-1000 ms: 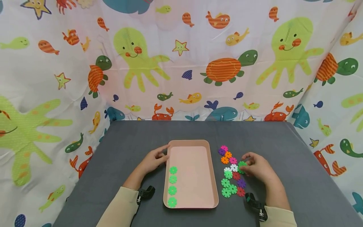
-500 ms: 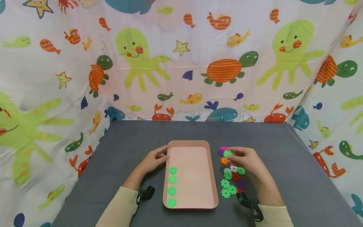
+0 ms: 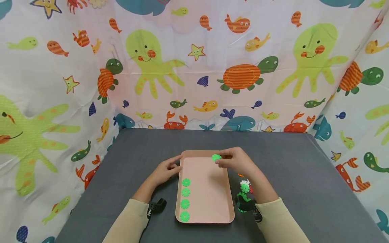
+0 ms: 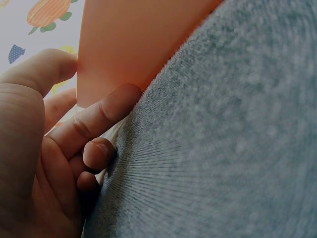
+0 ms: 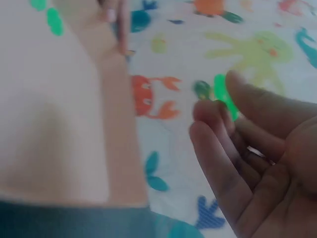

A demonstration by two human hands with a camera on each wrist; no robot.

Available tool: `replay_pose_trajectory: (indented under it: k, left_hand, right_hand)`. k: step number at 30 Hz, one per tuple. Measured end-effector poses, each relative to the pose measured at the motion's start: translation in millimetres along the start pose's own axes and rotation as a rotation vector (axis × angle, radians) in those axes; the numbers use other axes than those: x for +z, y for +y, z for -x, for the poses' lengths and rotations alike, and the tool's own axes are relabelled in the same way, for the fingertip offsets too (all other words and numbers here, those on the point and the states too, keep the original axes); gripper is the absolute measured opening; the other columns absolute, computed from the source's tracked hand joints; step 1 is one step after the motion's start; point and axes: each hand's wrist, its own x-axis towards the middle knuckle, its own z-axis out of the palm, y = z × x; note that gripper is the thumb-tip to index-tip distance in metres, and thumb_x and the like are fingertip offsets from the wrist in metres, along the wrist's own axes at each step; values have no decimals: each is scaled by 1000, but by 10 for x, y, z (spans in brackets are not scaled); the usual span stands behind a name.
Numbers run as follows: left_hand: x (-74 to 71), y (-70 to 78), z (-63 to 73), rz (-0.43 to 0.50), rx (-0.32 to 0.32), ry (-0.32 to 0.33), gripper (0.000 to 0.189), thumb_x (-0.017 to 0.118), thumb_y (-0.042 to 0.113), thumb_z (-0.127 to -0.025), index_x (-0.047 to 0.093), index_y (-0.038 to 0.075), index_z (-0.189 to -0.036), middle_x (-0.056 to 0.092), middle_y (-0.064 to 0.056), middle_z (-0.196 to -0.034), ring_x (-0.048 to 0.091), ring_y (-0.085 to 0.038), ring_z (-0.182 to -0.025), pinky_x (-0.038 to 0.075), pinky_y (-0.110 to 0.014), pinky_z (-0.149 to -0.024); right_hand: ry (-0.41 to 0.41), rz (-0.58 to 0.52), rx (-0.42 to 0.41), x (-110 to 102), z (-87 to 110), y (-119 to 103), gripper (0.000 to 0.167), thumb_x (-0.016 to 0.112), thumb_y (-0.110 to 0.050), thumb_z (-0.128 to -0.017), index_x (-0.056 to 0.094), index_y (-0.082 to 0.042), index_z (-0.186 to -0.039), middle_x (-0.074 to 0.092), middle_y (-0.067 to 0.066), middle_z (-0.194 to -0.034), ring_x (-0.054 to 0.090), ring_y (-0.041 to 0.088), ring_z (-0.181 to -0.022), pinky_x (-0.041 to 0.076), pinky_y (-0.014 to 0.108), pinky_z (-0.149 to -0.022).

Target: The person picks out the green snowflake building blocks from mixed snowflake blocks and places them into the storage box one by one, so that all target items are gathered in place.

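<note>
My right hand (image 3: pixel 238 162) pinches a green notched plastic building disc (image 3: pixel 216 157) between thumb and fingertips, over the far right corner of a pink tray (image 3: pixel 206 195). The right wrist view shows the disc edge-on at the fingertips. Along the tray's left side lie several green discs in a column, the nearest one (image 3: pixel 184 216) close to the front corner. My left hand (image 3: pixel 163 172) rests at the tray's left edge, index finger extended to the far left. In the left wrist view, thumb and finger touch the tray wall (image 4: pixel 129 44).
To the right of the tray is a loose pile of discs in green, white, red and orange, with a green one (image 3: pixel 244 187) on view; my right forearm hides much of it. Grey cloth (image 3: pixel 146 145) covers the table. A sea-animal curtain (image 3: pixel 188 74) hangs behind.
My right hand has lifted the green disc from the pile's right side and carried it leftward past the pile to above the tray. The left hand and tray stay in place.
</note>
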Motion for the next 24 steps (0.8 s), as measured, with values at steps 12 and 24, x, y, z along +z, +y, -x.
replay_pose_trajectory:
  k: [12,24]
  left_hand:
    - [-4,5,-4,-5,-10,-9,56,65,26,-104,47,15,-156,69,-7,-75,44,-12,-51,40,-28,-54]
    - [-10,-12,-16,-7,-11,-6,57,66,27,-103,47,16,-156,67,-2,-73,43,-10,-52,37,-26,-53]
  right_hand:
    - [-125,437,-62,627,-635,-75,23,80,-38,-91,79,-16,-99,61,0,-78,54,16,-68,43,32,-59]
    - [-206,687,-77,1153,-795,62,26,85,-30,-87,83,-20,-111,72,-10,-85,56,8,-69,48,29,-66]
